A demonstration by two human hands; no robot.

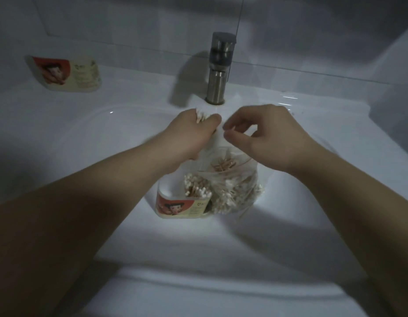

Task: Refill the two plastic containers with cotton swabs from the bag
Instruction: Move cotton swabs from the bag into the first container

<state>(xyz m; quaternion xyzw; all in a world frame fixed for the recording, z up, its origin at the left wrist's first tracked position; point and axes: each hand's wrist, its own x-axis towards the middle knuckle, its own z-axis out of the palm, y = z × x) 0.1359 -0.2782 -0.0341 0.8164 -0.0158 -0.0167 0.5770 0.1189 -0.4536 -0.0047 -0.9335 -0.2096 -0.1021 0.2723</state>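
Swabs (200, 117): light, loose, apt to scatter. Left hand (191, 136) fingers clamp a bunch mid-stick; right hand (267, 138) fingers pinch limp bag (235, 191) mouth, container (175, 205) below.

Left hand (191, 136) grips bunch of cotton swabs (200, 116) over sink (102, 143). Right hand (269, 138) pinches top of bag (235, 191). Container (179, 208), part-filled, in basin, touching bag. Second container (68, 73) on counter, left of faucet (219, 67).

- Left hand (194, 136): forearm stretched forward, fingers curled round a bundle of cotton swabs (200, 116).
- Right hand (267, 138): thumb and forefinger pinch one swab (232, 128), other fingers arched.
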